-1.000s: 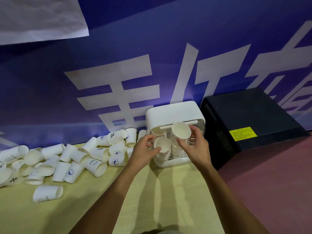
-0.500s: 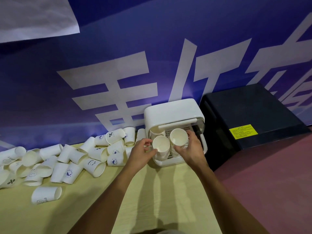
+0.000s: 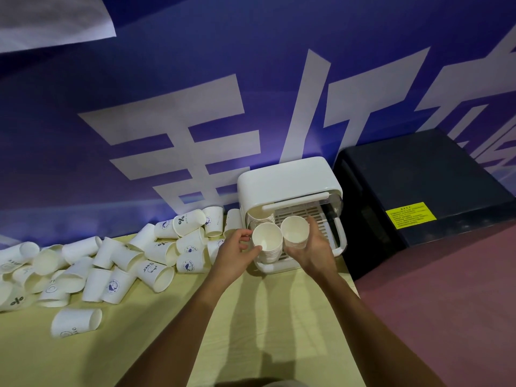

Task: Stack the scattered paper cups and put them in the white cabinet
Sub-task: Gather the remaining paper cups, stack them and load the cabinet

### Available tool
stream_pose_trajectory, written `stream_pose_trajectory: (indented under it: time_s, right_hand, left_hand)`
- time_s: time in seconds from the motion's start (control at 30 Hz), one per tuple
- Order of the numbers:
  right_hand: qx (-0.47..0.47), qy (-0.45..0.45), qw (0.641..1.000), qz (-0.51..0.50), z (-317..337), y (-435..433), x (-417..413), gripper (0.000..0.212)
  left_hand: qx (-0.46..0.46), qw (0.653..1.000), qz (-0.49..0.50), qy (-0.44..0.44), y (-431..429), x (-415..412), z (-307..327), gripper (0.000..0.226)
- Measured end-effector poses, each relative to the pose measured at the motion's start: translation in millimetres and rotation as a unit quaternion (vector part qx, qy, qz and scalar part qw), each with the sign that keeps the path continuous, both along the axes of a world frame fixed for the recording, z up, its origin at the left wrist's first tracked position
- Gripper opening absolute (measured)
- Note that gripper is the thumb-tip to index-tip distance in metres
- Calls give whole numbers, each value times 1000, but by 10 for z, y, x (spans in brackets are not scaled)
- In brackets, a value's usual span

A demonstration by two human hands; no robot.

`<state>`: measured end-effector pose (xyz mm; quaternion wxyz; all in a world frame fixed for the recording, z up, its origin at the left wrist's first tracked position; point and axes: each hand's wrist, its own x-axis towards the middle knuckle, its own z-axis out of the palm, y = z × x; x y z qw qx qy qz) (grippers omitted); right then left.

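The white cabinet (image 3: 290, 182) stood open at the table's (image 3: 251, 325) far right corner. In its opening, the left hand (image 3: 236, 256) curled round the left stack (image 3: 267, 241) and the right hand (image 3: 314, 254) round the right stack (image 3: 294, 232). Both stacks stood near upright, mouths up. Scattered cups (image 3: 111, 263) crowded the far left edge, and a black box (image 3: 418, 188) stood just right of the cabinet.
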<state>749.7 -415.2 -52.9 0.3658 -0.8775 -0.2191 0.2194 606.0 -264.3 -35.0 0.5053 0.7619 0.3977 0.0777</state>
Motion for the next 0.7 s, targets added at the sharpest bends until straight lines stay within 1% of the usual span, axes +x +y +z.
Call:
stream_pose_trajectory:
  time_s: [0.03,0.2,0.3,0.4,0.5,0.57,0.7]
  right_hand:
    - [-7,6,1000,1,-28,7,-6,96]
    - [13,43,999,-28,-156,25,-3,77]
    - [33,37,998,-34,-175,50,47,72]
    - [52,35,997,-46,-171,142,114,68]
    - [39,37,997,-51,-177,295,194,70]
    - [14,36,998,-57,-185,406,264,72]
    - [-37,38,996,-66,-235,576,388,64]
  left_hand:
    - [-1,1000,0,2,6,-3,-13,40]
    - [-23,999,-8,22,64,-30,-78,40]
    - [-39,999,-22,29,99,-59,-130,38]
    - [-35,998,-11,42,152,-66,-204,36]
    - [-29,998,9,52,204,-51,-255,34]
    - [-28,998,16,54,242,-41,-288,33]
    - [-25,997,26,62,308,-8,-350,32]
